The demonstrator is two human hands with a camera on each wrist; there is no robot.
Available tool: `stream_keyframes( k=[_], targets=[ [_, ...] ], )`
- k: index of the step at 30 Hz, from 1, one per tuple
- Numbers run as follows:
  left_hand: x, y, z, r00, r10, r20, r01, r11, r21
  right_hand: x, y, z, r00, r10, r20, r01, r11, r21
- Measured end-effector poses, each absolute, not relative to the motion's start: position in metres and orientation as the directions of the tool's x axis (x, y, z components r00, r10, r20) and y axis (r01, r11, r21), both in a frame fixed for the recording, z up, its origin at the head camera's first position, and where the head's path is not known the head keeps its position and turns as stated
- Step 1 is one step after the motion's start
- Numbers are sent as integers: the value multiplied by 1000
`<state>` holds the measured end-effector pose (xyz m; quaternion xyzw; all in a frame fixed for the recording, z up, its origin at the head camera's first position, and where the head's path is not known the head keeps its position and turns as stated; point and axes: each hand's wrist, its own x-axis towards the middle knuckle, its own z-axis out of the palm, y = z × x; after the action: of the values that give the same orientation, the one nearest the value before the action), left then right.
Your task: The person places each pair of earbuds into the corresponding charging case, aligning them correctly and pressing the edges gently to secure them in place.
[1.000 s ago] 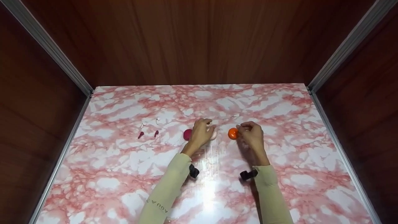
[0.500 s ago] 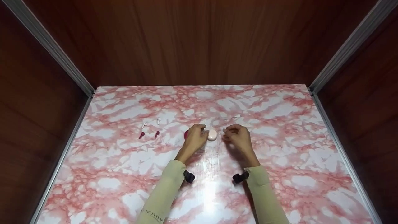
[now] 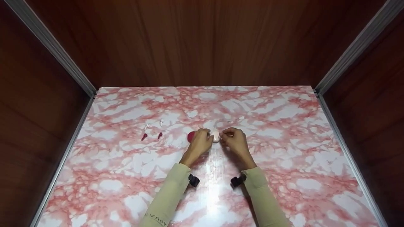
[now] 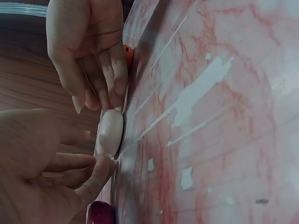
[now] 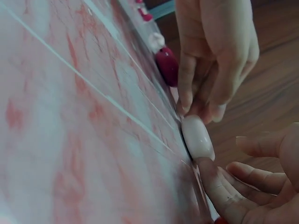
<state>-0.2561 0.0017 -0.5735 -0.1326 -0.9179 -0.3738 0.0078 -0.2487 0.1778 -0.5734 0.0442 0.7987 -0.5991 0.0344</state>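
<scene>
A round, glossy white earbud case [image 3: 216,136] lies on the table between the two hands. Fingertips of my left hand [image 3: 201,142] touch its left edge; in the left wrist view the thumb [image 4: 100,175] meets the near end. From the opposite side my right hand [image 3: 236,141] touches the right edge; its index finger [image 5: 257,145] stands apart from the case in the right wrist view. A crimson case [image 3: 191,136] sits left of the left hand, partly covered by it. Past the right hand, an orange case [image 4: 128,53] shows in part in the left wrist view.
Two white earbuds, one nearer [image 3: 147,126] and one farther back [image 3: 161,123], lie at the left. In front of them are two crimson earbuds [image 3: 144,136]. The marbled table [image 3: 284,151] is walled in by dark wood panels [image 3: 202,44].
The right hand has moved left, away from beside the orange case, up to the white case. The left hand has drawn back slightly to the white case's left side, uncovering it.
</scene>
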Motion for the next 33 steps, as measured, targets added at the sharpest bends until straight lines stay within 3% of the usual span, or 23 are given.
stream_keyframes(
  k=[14,24,33],
  targets=[
    [-253,9,-578,-953,223,203,302,689,659,-247,172,-585,-995,82,-50,74,320,-944],
    [-252,4,-568,-976,182,120,201,540,817,-242,173,-576,-997,41,-68,77,274,-959],
    [-249,-4,-560,-974,225,29,123,418,900,-234,174,-570,-983,-27,-183,181,65,-981]
  ],
)
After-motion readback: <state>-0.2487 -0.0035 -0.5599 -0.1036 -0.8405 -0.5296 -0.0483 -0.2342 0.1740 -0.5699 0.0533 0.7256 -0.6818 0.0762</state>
